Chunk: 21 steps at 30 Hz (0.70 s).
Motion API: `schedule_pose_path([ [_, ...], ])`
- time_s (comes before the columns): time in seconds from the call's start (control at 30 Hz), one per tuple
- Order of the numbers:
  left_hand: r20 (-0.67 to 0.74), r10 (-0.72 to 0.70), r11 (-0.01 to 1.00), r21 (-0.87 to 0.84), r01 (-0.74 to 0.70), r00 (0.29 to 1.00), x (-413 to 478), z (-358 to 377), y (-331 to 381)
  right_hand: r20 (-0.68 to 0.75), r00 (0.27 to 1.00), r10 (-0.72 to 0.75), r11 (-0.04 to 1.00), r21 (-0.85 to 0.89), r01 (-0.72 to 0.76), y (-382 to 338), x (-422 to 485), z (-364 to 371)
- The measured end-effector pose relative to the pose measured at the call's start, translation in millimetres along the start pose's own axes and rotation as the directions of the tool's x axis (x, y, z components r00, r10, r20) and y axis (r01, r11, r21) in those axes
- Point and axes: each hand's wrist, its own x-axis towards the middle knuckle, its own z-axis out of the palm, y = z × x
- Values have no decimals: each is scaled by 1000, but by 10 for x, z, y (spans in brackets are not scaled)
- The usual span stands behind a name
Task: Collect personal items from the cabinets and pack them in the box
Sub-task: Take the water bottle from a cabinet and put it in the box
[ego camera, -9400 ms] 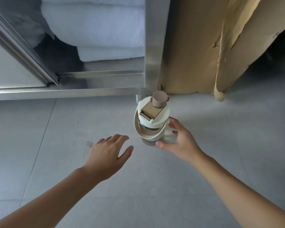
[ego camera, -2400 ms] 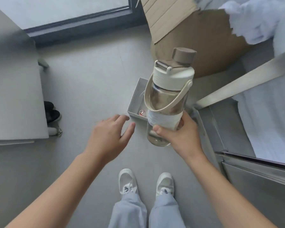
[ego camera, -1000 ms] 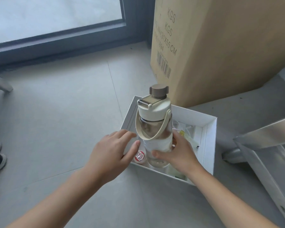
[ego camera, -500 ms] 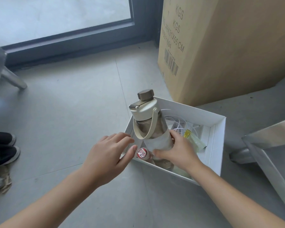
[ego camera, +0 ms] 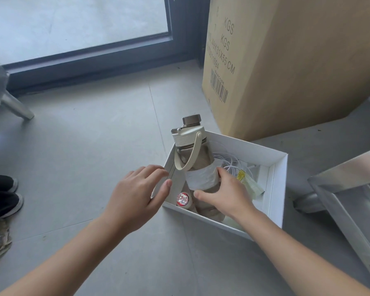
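Black shoes (ego camera: 2, 195) far left on the floor, left hand (ego camera: 137, 197) open with relaxed fingers at the white box (ego camera: 278, 184) wall, water bottle (ego camera: 192, 150) tilted inside the box, right hand (ego camera: 226, 195) gripping its lower body, white cable (ego camera: 229, 161) and yellow packet (ego camera: 249, 183) beside it, cardboard carton (ego camera: 286, 60) behind.

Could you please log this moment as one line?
right hand: grips water bottle | water bottle: tilted, in white box | left hand: open

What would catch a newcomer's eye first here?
The tall water bottle with its cream lid and strap, gripped by the right hand, its base inside the white box on the floor. The left hand hovers open by the box's left wall, and a big cardboard carton stands right behind.
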Motion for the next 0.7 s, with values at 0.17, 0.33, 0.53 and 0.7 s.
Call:
schedule_pose_path([
  [0.17,-7,-18,1000,-21,18,1000,75,42,7,-103,991,-81,996,-42,77,-50,-48,-139],
  [0.33,16,-18,1000,-18,19,1000,94,94,8,-79,991,-112,994,-9,111,-94,-64,-203],
  [0.53,-6,-30,999,-17,30,1000,147,87,-5,-98,991,-86,996,12,88,-114,-59,-239],
  [0.7,13,-49,999,11,48,999,158,68,-29,-98,990,-103,995,5,104,-131,-84,-328],
])
